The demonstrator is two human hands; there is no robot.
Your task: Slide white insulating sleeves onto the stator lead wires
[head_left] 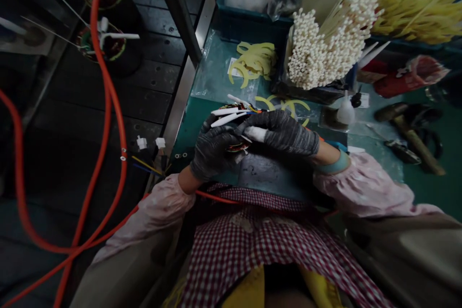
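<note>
A motor stator [238,147] with copper windings sits mostly hidden between my gloved hands, just above the bench edge. My left hand [212,151] is closed round its left side. White insulating sleeves [227,119] and thin coloured lead wires [254,111] stick out at the stator's top. My right hand [287,132] is closed at the right side, its fingers pinched at the lead wires; the white-covered thumb [255,134] points left. Exactly which wires the fingertips hold is hidden. Yellow curved insulation strips [285,104] lie just beyond the hands.
Past the hands, a bin holds a bundle of white-tipped sticks [317,53]. Yellow strips [254,60] lie on plastic at its left. A hammer [418,144] and a small white bottle [345,110] are at right. Orange hoses [121,173] hang at left, near more wound stators [115,48].
</note>
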